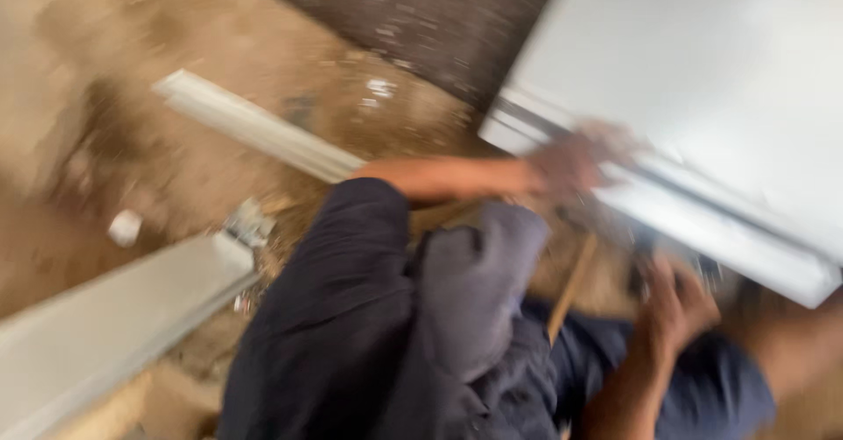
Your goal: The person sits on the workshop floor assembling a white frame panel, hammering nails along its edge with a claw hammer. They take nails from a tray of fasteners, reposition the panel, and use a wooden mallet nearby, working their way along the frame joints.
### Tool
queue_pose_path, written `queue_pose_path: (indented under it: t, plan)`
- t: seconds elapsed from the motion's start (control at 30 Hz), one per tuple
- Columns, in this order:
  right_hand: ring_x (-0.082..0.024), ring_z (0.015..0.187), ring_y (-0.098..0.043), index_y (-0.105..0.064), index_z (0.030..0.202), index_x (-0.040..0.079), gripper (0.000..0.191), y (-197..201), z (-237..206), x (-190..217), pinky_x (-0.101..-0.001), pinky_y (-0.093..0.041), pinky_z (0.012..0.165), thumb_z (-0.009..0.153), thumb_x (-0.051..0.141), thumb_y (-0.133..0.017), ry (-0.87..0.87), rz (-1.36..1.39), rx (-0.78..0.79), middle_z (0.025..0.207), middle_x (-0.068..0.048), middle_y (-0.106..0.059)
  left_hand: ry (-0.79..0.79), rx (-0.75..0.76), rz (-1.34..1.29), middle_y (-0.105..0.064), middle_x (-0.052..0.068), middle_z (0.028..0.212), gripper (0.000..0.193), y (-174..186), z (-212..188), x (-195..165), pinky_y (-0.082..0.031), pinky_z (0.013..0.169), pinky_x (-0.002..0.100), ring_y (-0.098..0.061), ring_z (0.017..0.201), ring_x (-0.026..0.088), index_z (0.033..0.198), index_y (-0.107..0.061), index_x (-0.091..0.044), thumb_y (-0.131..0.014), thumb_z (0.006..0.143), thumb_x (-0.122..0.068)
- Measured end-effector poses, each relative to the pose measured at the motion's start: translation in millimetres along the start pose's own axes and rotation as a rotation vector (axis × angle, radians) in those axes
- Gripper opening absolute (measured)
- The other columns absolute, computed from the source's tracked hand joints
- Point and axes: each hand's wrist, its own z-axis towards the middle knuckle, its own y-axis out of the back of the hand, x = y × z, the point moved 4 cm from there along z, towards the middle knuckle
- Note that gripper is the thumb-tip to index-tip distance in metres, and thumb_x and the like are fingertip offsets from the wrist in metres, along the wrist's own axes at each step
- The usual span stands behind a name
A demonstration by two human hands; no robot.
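The frame is heavily blurred by motion. A large white panel (702, 80) with a thick framed lower edge fills the upper right, tilted. My left hand (571, 163) reaches out from a dark sleeve and sits on that lower edge near its left corner, fingers seemingly wrapped on it. My right hand (678, 306) comes up from the bottom right, just under the panel's edge, fingers curled beside a small dark thing that I cannot make out. My dark blue clothing (369, 317) fills the lower middle.
A long pale profile (255, 128) lies diagonally on the sandy floor. A wider grey-white bar (114, 317) lies at lower left, a small white object (125, 227) near it. A thin wooden stick (571, 289) lies below the panel. A dark speckled surface (421, 18) is at top.
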Motion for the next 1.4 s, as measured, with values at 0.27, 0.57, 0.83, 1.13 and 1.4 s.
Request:
queue_pose_path:
  t: [0.27, 0.57, 0.83, 1.13, 1.4]
  plan:
    - [-0.013, 0.089, -0.071, -0.072, 0.106, -0.004, 0.014, -16.0, 6.5, -50.3, -0.027, -0.06, 0.084, 0.093, -0.001, -0.074, -0.223, 0.388, 0.025, 0.099, -0.007, -0.073, -0.406, -0.07, 0.49, -0.031, 0.006, 0.173, 0.036, -40.9, -11.2, -30.9, -0.027, 0.119, 0.056, -0.027, 0.155, 0.033, 0.137, -0.064, -0.036, -0.064, 0.109, -0.013]
    - [-0.011, 0.089, -0.07, -0.073, 0.107, -0.004, 0.013, -19.7, 10.9, -69.1, -0.0247, -0.059, 0.083, 0.094, -0.003, -0.075, -0.2, 0.394, -0.074, 0.099, -0.006, -0.074, -0.369, -0.048, 0.485, -0.028, 0.002, 0.169, 0.05, -28.9, -6.4, -54.8, -0.025, 0.12, 0.052, -0.027, 0.154, 0.029, 0.14, -0.067, -0.037, -0.068, 0.103, -0.004]
    - [-0.015, 0.088, -0.073, -0.071, 0.101, -0.001, 0.007, -24.7, 13.0, -57.9, -0.0279, -0.062, 0.077, 0.094, -0.003, -0.073, 0.26, -0.124, -0.245, 0.094, -0.008, -0.074, -0.339, 0.029, 0.463, -0.039, 0.005, 0.168, 0.063, 21.7, 19.3, -100.3, -0.025, 0.118, 0.049, -0.032, 0.15, 0.026, 0.135, -0.074, -0.039, -0.063, 0.094, 0.007]
    - [-0.02, 0.074, -0.071, -0.071, 0.104, 0.001, 0.012, -20.8, 34.5, -65.7, -0.0337, -0.056, 0.06, 0.092, 0.003, -0.073, 0.328, -0.11, -0.274, 0.093, -0.009, -0.07, -0.343, 0.077, 0.451, -0.043, 0.003, 0.165, 0.047, 67.4, 28.8, -137.1, -0.027, 0.114, 0.05, -0.034, 0.148, 0.027, 0.133, -0.079, -0.032, -0.064, 0.104, 0.002]
    - [-0.042, 0.092, -0.065, -0.068, 0.08, -0.004, 0.041, -25.0, -74.3, -72.4, -0.0465, -0.053, 0.078, 0.079, 0.03, -0.09, -0.061, -0.496, 0.396, 0.108, -0.026, -0.064, -0.317, -0.042, 0.445, -0.034, 0.0, 0.168, 0.053, -12.7, -1.6, -82.2, -0.025, 0.119, 0.05, -0.029, 0.151, 0.026, 0.138, -0.072, -0.042, -0.066, 0.103, -0.003]
